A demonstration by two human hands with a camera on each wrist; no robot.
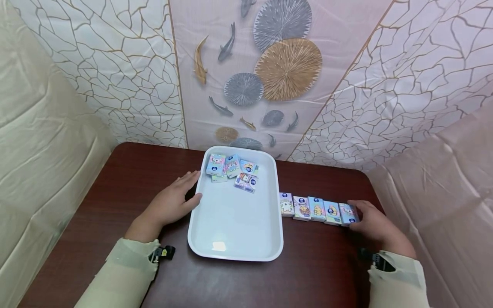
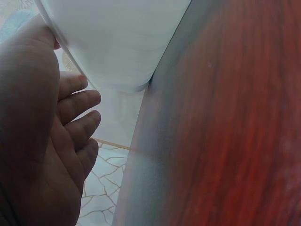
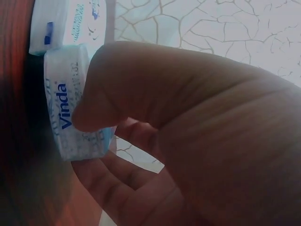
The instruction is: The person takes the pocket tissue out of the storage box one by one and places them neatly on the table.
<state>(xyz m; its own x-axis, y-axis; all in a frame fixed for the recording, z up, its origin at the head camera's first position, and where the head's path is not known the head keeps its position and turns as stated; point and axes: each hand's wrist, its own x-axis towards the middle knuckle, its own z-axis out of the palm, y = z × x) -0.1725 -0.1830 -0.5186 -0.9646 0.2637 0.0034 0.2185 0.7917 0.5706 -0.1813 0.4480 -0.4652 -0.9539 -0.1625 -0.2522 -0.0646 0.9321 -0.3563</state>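
Observation:
A white rectangular tray (image 1: 236, 226) lies on the table, with several small pastel tissue packs (image 1: 233, 166) grouped at its far end. My left hand (image 1: 171, 203) rests at the tray's left rim, fingers fairly straight; the left wrist view shows them beside its outer wall. To the right of the tray, several more packs stand side by side in a row (image 1: 316, 208). At its right end, my right hand (image 1: 379, 226) grips the last tissue pack (image 1: 347, 213) between thumb and fingers. Close up, "Vinda" is printed on that pack's side (image 3: 66, 108).
The dark reddish-brown table (image 1: 215, 282) backs onto a hanging cloth (image 1: 246, 124) patterned with fish and round leaves. Pale padded fabric (image 1: 450, 188) closes off the right side, and similar fabric (image 1: 46, 128) the left.

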